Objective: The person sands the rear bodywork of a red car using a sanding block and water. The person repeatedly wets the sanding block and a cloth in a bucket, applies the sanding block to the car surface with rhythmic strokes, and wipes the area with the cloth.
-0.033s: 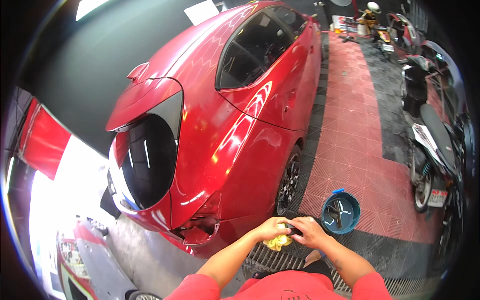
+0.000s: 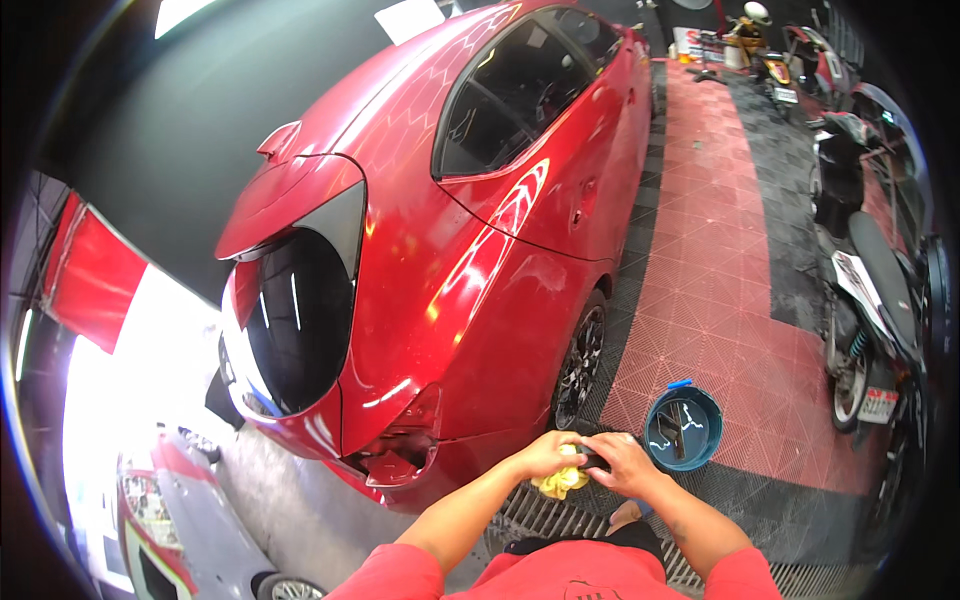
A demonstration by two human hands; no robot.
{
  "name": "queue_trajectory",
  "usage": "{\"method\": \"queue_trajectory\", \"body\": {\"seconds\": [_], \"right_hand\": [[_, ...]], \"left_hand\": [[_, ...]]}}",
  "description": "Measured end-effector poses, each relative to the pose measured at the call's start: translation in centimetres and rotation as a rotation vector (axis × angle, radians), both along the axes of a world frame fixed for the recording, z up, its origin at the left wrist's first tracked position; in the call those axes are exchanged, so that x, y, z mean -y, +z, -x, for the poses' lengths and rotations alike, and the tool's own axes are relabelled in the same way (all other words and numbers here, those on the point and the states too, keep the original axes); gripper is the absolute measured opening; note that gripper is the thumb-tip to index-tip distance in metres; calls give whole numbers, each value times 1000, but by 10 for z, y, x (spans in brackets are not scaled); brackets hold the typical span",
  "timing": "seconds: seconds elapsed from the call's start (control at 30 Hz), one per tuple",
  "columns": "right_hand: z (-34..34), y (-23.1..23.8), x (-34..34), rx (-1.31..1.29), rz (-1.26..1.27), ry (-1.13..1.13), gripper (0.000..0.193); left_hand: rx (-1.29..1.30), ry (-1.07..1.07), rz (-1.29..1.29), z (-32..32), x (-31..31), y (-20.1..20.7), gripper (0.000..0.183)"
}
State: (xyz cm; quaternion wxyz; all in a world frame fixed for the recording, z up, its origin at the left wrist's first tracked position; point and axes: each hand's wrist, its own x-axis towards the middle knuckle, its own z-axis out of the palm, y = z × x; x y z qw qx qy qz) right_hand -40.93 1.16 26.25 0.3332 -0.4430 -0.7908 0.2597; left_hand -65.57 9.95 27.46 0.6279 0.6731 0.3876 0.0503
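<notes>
My left hand (image 2: 548, 456) is closed around a crumpled yellow cloth (image 2: 562, 485), which bulges out below the fingers. Right against it, my right hand (image 2: 620, 464) grips a small black object (image 2: 595, 460); its kind is mostly hidden by the fingers. Both hands meet in front of my body, beside the rear corner of a red car (image 2: 480, 330). An open recess (image 2: 398, 462) shows in the car's rear corner. Just beyond my right hand stands a round dark blue bucket (image 2: 684, 466) with reflecting liquid in it.
Red and black floor tiles (image 2: 720, 350) run along the car's right side. Several motorcycles, including a near one (image 2: 875, 275), line the right edge. A floor grate (image 2: 545, 512) crosses below my hands. At the lower left sits a silver car (image 2: 200, 520).
The whole view has shifted very slightly. Both hands stay together with the yellow cloth and the black object.
</notes>
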Motion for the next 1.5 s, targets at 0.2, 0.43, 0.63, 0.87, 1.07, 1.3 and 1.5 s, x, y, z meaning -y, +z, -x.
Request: {"method": "queue_trajectory", "body": {"seconds": [0.2, 0.43, 0.63, 0.87, 1.07, 1.3, 1.5], "right_hand": [[-93, -11, -43, 20, -37, -96, 96], [-161, -101, -44, -143, 284, -507, 74], [-236, -316, 15, -521, 843, -1343, 54], [-235, -492, -23, -653, 972, -1631, 59], [-219, -607, -42, -484, 1034, -1705, 63], [-254, -655, -28, -607, 1499, -1497, 54], [-244, -563, 0, -805, 1173, -1478, 53]], "left_hand": [[-61, 3, 201, -105, -76, -26, 43], [-51, 118, 278, -208, -105, -82, 40], [-91, 82, 441, -303, -104, -263, 39], [-541, -547, -138, -375, -102, -463, 73], [-889, -1062, -394, -393, -88, -557, 99], [-889, -1182, -375, -406, -74, -613, 61], [-653, -673, -71, -392, -78, -500, 61]]}}
